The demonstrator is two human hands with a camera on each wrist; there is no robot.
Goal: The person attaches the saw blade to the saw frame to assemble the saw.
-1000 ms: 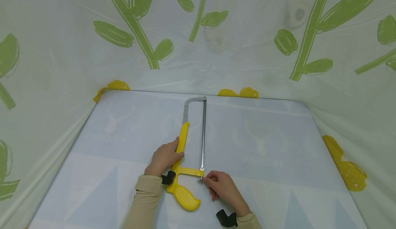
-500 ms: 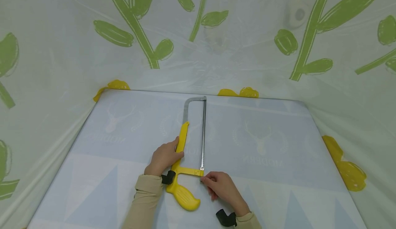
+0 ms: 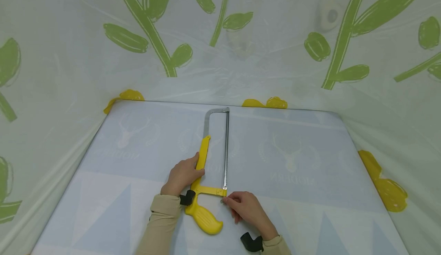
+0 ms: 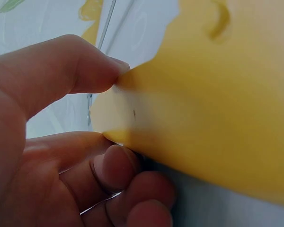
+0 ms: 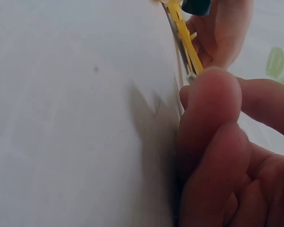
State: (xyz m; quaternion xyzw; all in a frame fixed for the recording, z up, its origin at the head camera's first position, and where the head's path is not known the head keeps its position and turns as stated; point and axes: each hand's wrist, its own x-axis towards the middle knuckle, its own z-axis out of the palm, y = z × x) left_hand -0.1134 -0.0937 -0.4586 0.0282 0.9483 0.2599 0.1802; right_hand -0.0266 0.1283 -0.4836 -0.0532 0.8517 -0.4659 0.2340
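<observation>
A hacksaw (image 3: 207, 219) with a yellow handle and frame lies on the table, its grey front bow (image 3: 206, 124) pointing away from me. My left hand (image 3: 182, 175) holds the yellow back of the frame, thumb on one edge and fingers on the other; the left wrist view shows the yellow frame (image 4: 217, 127) close up. The thin metal blade (image 3: 226, 151) runs along the right side. At its near end is a small wing nut (image 3: 222, 201), pinched by the thumb and forefinger of my right hand (image 3: 249, 208). In the right wrist view, the fingers (image 5: 213, 99) largely hide the nut.
The table (image 3: 310, 163) has a pale blue and white cover with printed deer heads and triangles. Behind it hangs a white curtain (image 3: 268, 67) with green leaves and yellow flowers. Black wrist mounts (image 3: 251, 242) sit on both wrists.
My right fingertips have shifted slightly about the wing nut, covering it more half a second ago and showing a bit of it now. The left hand and the hacksaw stay in place.
</observation>
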